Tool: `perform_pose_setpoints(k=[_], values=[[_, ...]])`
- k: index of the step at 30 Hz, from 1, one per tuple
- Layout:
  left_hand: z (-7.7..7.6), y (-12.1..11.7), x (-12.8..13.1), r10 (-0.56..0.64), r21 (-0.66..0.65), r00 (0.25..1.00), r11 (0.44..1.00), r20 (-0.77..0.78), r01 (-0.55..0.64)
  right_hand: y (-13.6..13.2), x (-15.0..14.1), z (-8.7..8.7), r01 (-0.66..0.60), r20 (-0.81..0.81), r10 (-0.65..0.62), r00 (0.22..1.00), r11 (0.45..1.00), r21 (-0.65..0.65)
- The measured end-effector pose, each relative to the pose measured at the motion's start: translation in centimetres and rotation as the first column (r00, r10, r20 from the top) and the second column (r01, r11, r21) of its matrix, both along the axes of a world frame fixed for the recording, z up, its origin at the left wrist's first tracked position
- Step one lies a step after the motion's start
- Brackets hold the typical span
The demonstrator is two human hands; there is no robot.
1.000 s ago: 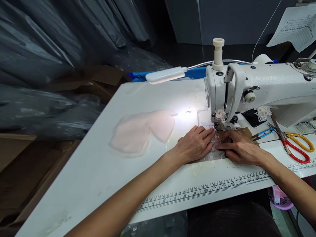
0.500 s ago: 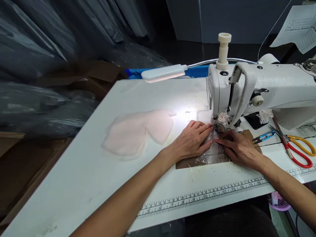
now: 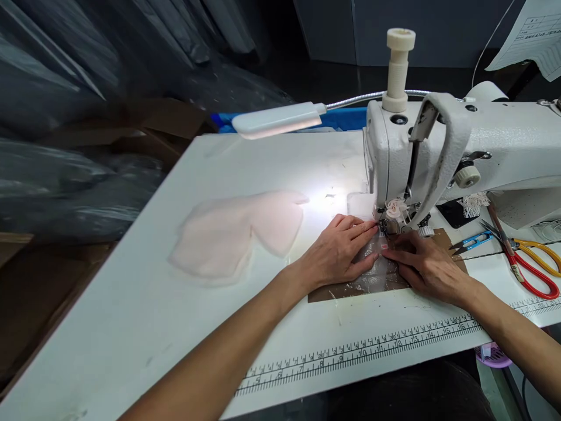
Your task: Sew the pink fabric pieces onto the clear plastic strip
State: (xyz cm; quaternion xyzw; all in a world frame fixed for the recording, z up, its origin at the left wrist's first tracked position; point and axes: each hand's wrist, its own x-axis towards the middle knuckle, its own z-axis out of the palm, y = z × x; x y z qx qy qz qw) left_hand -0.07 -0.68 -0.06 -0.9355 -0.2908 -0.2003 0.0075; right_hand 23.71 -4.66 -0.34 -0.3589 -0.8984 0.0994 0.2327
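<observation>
My left hand (image 3: 339, 248) lies flat with its fingers stretched out on a thin sheer fabric (image 3: 372, 282), just in front of the presser foot (image 3: 388, 227) of a white sewing machine (image 3: 381, 152). Opposite it, my right hand (image 3: 427, 266) has its fingers bent and its fingertips closed on the fabric's right side. A small pinkish spot (image 3: 384, 247) shows by the right fingertip. Beneath the fabric is a brown plate (image 3: 324, 293). A pale pink fabric piece (image 3: 219, 234) lies on the table left of my hands. The needle point is hard to make out.
Blue thread snips (image 3: 471, 241) and scissors with red and yellow handles (image 3: 530, 269) lie to the right. A printed ruler (image 3: 363, 354) runs along the white table's front edge. A lamp (image 3: 278, 118) reaches over the back. Plastic-covered goods (image 3: 65, 187) stand at left.
The view has shifted slightly, so the machine looks a little larger and higher. Both hands keep nearly the same place at the presser foot. The pinkish spot shows more clearly now.
</observation>
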Motion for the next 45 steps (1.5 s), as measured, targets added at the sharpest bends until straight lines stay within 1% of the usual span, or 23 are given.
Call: perform_pose_setpoints(k=[10, 17, 22, 29, 36, 38, 41, 45], values=[[0.2, 0.0, 0.1, 0.006, 0.007, 1.000, 1.000, 0.017, -0.006, 0.1, 0.1, -0.2, -0.013, -0.038, 0.013, 0.999, 1.000, -0.011], [0.0, -0.1, 0.2, -0.002, 0.046, 0.999, 0.999, 0.036, 0.000, 0.1, 0.2, -0.3, -0.020, -0.058, 0.019, 0.998, 1.000, -0.005], [-0.1, -0.2, 0.3, 0.016, 0.032, 1.000, 0.999, -0.003, -0.016, 0.2, 0.2, -0.5, -0.016, -0.067, 0.015, 0.998, 1.000, -0.024], [0.0, -0.3, 0.4, 0.028, 0.053, 0.999, 0.998, -0.044, -0.025, 0.2, 0.3, -0.6, 0.000, -0.078, -0.005, 0.997, 0.998, -0.061], [0.2, -0.8, 0.8, 0.062, 0.127, 0.992, 0.991, -0.109, -0.048, 0.3, 0.3, -0.7, 0.005, -0.093, -0.012, 0.996, 0.997, -0.075], [0.2, -0.9, 0.8, 0.065, 0.139, 0.993, 0.989, -0.094, -0.051, 0.4, 0.4, -0.8, 0.009, -0.088, -0.016, 0.996, 0.996, -0.084], [0.1, -1.0, 0.9, 0.054, 0.157, 0.998, 0.986, -0.017, -0.050, 0.4, 0.5, -0.8, 0.015, -0.069, -0.021, 0.997, 0.997, -0.077], [-0.2, -1.0, 1.1, -0.038, 0.162, 0.997, 0.986, 0.061, 0.028, 0.5, 0.6, -0.7, 0.005, -0.049, -0.008, 0.999, 0.998, -0.060]])
